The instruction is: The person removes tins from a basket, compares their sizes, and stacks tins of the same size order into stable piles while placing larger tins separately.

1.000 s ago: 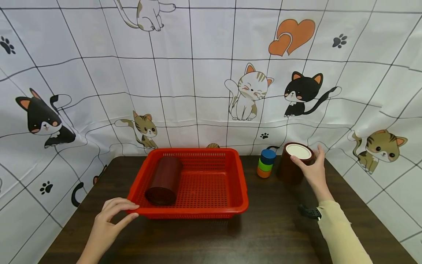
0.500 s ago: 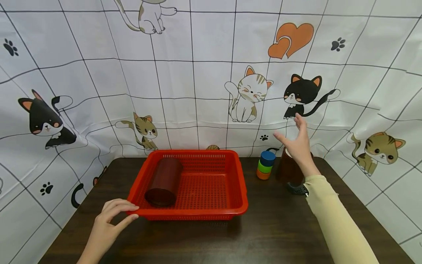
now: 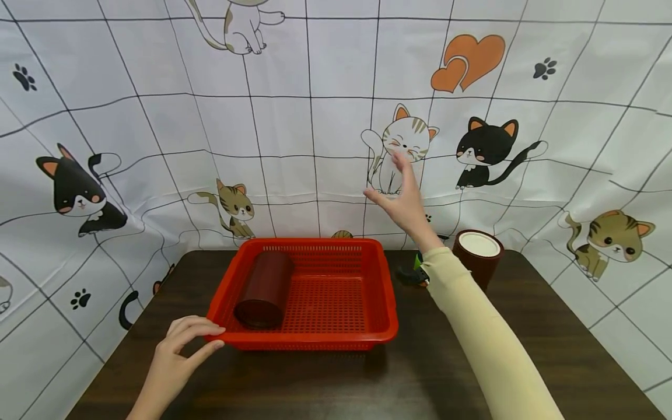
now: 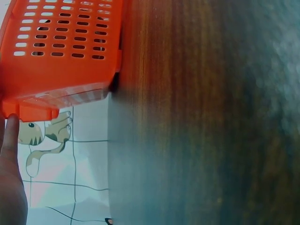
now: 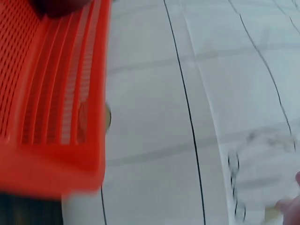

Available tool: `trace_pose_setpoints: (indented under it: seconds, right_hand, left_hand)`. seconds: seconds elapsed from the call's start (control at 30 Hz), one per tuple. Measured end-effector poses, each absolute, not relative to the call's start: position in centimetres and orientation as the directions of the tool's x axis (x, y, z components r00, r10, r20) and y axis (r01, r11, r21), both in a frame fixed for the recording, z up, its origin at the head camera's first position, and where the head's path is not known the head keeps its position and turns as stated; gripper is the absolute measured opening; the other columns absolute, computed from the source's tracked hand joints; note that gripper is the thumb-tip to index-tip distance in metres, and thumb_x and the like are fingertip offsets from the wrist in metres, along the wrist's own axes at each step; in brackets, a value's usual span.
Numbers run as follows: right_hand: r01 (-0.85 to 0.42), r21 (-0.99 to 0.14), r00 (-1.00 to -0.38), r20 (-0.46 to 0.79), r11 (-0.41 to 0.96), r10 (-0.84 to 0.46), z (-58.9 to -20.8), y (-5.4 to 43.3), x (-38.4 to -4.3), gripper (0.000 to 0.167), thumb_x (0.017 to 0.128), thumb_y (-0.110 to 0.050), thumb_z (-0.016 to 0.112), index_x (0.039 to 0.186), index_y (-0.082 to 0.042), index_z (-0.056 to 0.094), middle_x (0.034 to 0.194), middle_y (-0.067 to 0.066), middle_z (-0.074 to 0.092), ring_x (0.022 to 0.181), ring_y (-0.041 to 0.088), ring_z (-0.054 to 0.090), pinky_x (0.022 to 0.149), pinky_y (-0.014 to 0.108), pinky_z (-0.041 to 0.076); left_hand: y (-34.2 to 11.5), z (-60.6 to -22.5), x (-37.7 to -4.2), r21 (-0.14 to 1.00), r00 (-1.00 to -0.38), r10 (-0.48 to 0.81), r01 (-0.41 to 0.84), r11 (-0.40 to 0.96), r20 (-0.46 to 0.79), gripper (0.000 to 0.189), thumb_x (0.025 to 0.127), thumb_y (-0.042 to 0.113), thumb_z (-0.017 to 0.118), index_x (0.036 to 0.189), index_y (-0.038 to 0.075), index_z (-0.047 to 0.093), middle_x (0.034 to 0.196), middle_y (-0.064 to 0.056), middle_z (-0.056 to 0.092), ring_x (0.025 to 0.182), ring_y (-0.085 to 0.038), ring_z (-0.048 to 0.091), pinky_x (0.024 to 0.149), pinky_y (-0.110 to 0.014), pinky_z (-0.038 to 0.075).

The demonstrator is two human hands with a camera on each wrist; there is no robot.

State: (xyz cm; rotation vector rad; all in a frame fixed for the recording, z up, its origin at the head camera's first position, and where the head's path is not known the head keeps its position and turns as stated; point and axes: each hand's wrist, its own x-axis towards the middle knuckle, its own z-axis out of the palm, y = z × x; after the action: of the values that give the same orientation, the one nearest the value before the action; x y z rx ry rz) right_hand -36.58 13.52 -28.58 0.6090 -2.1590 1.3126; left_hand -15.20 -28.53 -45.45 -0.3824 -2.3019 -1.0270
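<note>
A red plastic basket (image 3: 336,338) with slotted walls stands on the dark wooden table. My left hand (image 3: 175,359) pinches its front left corner, fingers over the rim and thumb below; in the left wrist view the thumb (image 4: 10,145) reaches up to the rim. Inside the basket, on the left, a dark brown cylinder (image 3: 266,286) lies on its side. My right hand (image 3: 406,204) is raised beyond the basket's back right corner, fingers spread and holding nothing. Only its fingertips (image 5: 291,211) show in the right wrist view.
A brown cylinder with a white top (image 3: 478,245) stands upright at the back right of the table (image 3: 315,385). Left of it, the small blue, green and orange stack (image 3: 417,260) is mostly hidden by my right arm. A cat-print sheet (image 3: 336,128) hangs behind.
My right hand has left the upright brown cylinder, risen and moved left toward the basket. My left hand keeps its hold on the basket corner.
</note>
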Motion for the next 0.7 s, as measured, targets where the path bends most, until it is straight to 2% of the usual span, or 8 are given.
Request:
trace_pose_setpoints:
  seconds: [0.33, 0.53, 0.7]
  right_hand:
    - [-0.718, -0.590, -0.691, 0.667, 0.369, -0.278, -28.9, 5.2, -36.6, 0.096, 0.081, -0.035, 0.081, 0.156, -0.023, 0.023, 0.161, 0.000, 0.032, 0.150, 0.012, 0.027, 0.123, 0.041, 0.024]
    - [-0.812, -0.466, -0.583, 0.659, 0.350, -0.476, -30.6, 1.0, -36.5, 0.096, 0.082, -0.033, 0.081, 0.157, -0.022, 0.022, 0.162, -0.003, 0.029, 0.150, 0.014, 0.027, 0.123, 0.038, 0.026]
    - [-0.877, -0.348, -0.481, 0.637, 0.332, -0.602, -32.3, -0.9, -36.6, 0.094, 0.082, -0.031, 0.080, 0.156, -0.017, 0.024, 0.161, 0.000, 0.031, 0.148, 0.016, 0.030, 0.122, 0.036, 0.027]
  left_hand:
    - [-28.6, -45.4, -15.2, 0.587, -0.792, 0.030, 0.477, 0.655, 0.610, 0.036, 0.069, 0.000, 0.086, 0.099, 0.017, 0.077, 0.102, 0.005, 0.068, 0.110, 0.002, 0.046, 0.094, -0.007, 0.032]
    - [-28.5, -45.2, -15.1, 0.593, -0.798, 0.025, 0.467, 0.656, 0.601, 0.035, 0.070, 0.002, 0.086, 0.099, 0.018, 0.077, 0.103, 0.008, 0.068, 0.110, 0.001, 0.046, 0.093, -0.007, 0.033]
    - [-28.6, -45.2, -15.1, 0.598, -0.803, 0.020, 0.460, 0.656, 0.596, 0.034, 0.070, 0.003, 0.087, 0.099, 0.018, 0.077, 0.103, 0.008, 0.068, 0.110, 0.001, 0.046, 0.093, -0.007, 0.033]
